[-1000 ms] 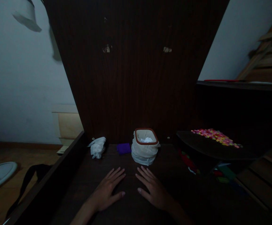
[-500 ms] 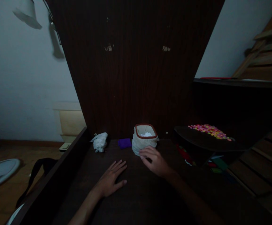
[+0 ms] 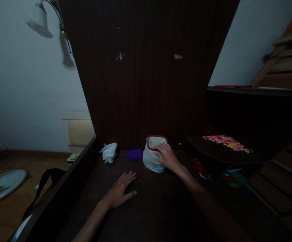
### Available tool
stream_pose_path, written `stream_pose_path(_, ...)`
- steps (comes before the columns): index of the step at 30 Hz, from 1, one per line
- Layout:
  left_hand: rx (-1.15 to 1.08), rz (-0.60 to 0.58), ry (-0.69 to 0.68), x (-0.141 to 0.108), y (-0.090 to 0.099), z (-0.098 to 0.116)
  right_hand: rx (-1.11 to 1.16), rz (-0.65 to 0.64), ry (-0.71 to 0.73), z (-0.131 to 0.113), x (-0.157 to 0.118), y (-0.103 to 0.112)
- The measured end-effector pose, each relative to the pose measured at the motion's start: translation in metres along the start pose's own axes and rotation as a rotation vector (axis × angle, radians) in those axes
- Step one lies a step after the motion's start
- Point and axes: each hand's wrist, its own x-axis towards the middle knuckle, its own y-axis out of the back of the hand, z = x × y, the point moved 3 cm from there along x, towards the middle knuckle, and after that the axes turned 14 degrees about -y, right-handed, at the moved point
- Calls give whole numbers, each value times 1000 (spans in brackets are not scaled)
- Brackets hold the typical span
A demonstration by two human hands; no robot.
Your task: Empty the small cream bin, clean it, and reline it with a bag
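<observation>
A small fabric basket (image 3: 152,159) with pale cloth sides and a reddish-brown rim stands at the back of the dark desk. My right hand (image 3: 166,155) is at its front right, fingers bent over the rim with the tips at the opening. The thumb is hidden, and what lies inside is mostly covered by my hand. My left hand (image 3: 122,191) rests flat on the desktop (image 3: 146,215), palm down, fingers spread, touching nothing else. Left of the basket lie a folded purple cloth (image 3: 135,154) and a crumpled white plastic bag (image 3: 109,153).
A tall dark panel (image 3: 146,84) rises behind the basket. At right, a rounded shelf (image 3: 206,148) bears a pile of pink and yellow bits (image 3: 227,142), with red and green items below. A raised edge (image 3: 67,185) bounds the left side. A wall lamp (image 3: 40,22) hangs upper left.
My right hand has moved up from the basket's lower front to its rim, and its fingers now lie over the edge. My left hand stays flat. The view has shifted slightly.
</observation>
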Motion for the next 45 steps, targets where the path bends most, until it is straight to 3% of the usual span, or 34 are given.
stream_pose_path(2,-50,59,57,1,4,2,11,-7,5,-3,-3,2)
stream_pose_path(6,-163,283,125,13,22,11,33,-21,20,-10,-13,5)
stream_pose_path(10,-272,477,77,38,40,20,55,-38,44,-19,-25,7)
stream_pose_path(13,-336,559,7,57,45,24,120,-61,66,-28,-34,11)
stream_pose_path(20,-519,553,-94,83,37,29,313,-201,108,-50,-51,24)
stream_pose_path(28,-608,579,-162,85,36,39,368,-241,108,-65,-59,32)
stream_pose_path(45,-602,606,-195,84,33,40,380,-195,141,-76,-63,31)
